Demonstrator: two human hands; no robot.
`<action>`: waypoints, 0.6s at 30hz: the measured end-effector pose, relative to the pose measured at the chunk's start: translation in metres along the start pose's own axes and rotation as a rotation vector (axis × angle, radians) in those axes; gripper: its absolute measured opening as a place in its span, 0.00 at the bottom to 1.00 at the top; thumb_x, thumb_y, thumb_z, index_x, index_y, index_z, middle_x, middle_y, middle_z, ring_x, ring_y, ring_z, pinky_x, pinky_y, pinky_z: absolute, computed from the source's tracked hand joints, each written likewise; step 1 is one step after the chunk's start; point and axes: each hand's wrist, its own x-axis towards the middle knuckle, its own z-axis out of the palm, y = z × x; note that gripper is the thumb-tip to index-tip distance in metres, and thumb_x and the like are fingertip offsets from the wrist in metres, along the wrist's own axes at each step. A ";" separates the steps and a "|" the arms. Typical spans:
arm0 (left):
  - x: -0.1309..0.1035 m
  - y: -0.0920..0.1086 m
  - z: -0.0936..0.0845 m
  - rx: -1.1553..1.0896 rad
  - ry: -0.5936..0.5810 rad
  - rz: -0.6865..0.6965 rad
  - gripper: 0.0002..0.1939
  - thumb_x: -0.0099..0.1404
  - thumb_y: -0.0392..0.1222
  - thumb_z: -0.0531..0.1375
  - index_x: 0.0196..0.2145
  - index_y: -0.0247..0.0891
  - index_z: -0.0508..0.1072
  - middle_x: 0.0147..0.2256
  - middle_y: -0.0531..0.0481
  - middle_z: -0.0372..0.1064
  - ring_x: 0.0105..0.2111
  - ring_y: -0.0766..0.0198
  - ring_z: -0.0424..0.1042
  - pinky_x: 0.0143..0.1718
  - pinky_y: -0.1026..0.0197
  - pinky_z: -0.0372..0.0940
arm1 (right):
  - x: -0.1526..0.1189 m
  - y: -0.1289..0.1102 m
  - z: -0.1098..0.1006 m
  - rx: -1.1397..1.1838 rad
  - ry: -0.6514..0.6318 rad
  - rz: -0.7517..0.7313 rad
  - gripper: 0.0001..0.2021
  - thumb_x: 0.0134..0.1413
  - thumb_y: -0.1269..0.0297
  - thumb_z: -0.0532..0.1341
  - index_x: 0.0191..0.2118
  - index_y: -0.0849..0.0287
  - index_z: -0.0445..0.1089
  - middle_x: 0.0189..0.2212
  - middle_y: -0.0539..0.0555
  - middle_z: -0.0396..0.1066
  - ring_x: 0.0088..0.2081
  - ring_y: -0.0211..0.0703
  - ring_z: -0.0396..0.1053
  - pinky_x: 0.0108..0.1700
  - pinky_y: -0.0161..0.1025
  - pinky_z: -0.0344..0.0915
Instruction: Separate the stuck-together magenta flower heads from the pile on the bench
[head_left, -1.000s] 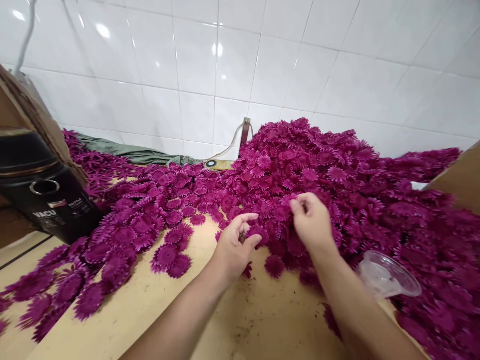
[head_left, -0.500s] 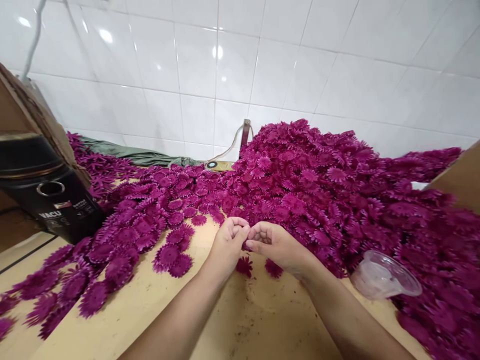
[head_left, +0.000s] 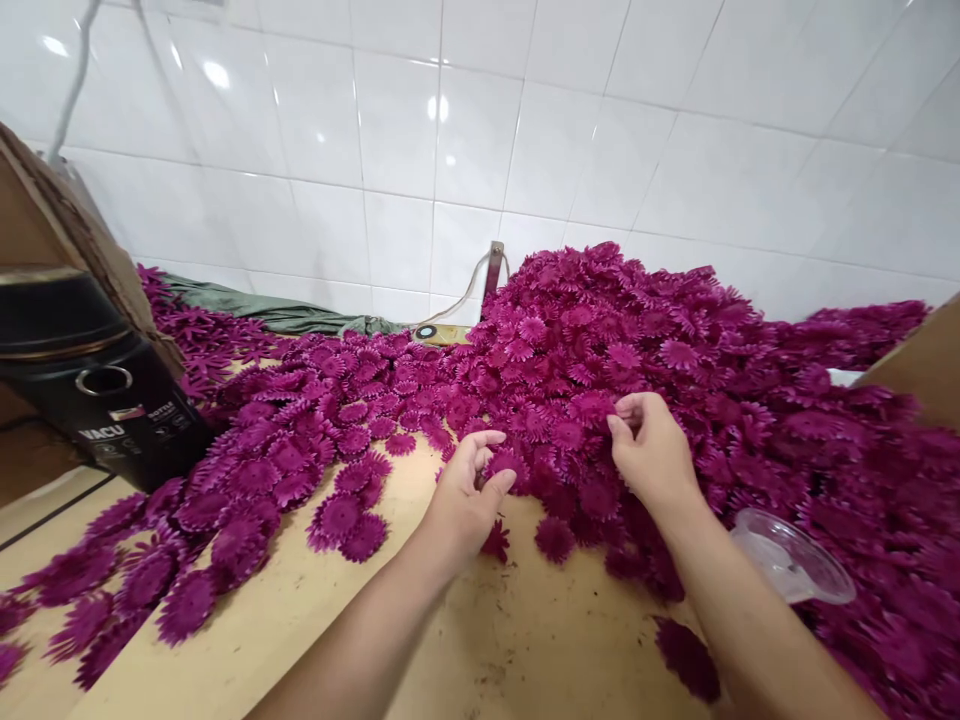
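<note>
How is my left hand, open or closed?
Open: your left hand is loosely curled, with a gap between thumb and forefinger tips, and flowers show just beyond.

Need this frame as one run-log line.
left hand: thumb and forefinger apart, hold unclear | right hand: at flower pile, hold unclear | tub: lower right of view | bottle: far left

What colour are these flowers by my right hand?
The flowers are purplish magenta, in the head view.
</note>
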 end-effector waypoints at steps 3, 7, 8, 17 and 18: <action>0.004 -0.003 0.002 -0.049 -0.021 -0.008 0.15 0.52 0.29 0.56 0.39 0.37 0.62 0.22 0.60 0.59 0.23 0.71 0.58 0.27 0.66 0.54 | -0.007 -0.009 -0.012 -0.012 -0.079 -0.213 0.06 0.45 0.68 0.55 0.34 0.58 0.64 0.35 0.58 0.67 0.40 0.50 0.63 0.43 0.49 0.59; 0.007 -0.010 0.005 -0.139 -0.060 -0.051 0.18 0.48 0.29 0.60 0.38 0.37 0.62 0.22 0.59 0.63 0.25 0.70 0.63 0.31 0.65 0.58 | -0.032 -0.042 -0.008 0.128 -0.360 -0.311 0.05 0.51 0.68 0.53 0.31 0.56 0.66 0.32 0.54 0.69 0.37 0.44 0.64 0.42 0.44 0.61; 0.007 -0.011 0.004 -0.152 -0.058 -0.069 0.19 0.47 0.29 0.61 0.38 0.37 0.62 0.22 0.59 0.64 0.25 0.70 0.64 0.31 0.65 0.58 | -0.036 -0.048 -0.004 0.150 -0.410 -0.301 0.05 0.51 0.68 0.54 0.30 0.56 0.66 0.30 0.53 0.69 0.36 0.44 0.65 0.41 0.43 0.61; 0.009 -0.013 -0.005 -0.107 -0.030 0.000 0.15 0.46 0.30 0.61 0.33 0.37 0.63 0.21 0.58 0.62 0.24 0.69 0.63 0.28 0.65 0.59 | -0.047 -0.051 0.010 0.253 -0.473 -0.162 0.05 0.46 0.69 0.58 0.33 0.59 0.63 0.31 0.53 0.64 0.35 0.41 0.62 0.38 0.42 0.62; 0.010 -0.014 -0.005 -0.106 -0.026 0.001 0.14 0.46 0.30 0.60 0.32 0.37 0.63 0.22 0.58 0.62 0.24 0.69 0.63 0.28 0.65 0.59 | -0.047 -0.052 0.011 0.252 -0.479 -0.166 0.05 0.46 0.70 0.58 0.32 0.58 0.62 0.31 0.52 0.64 0.34 0.41 0.62 0.38 0.41 0.62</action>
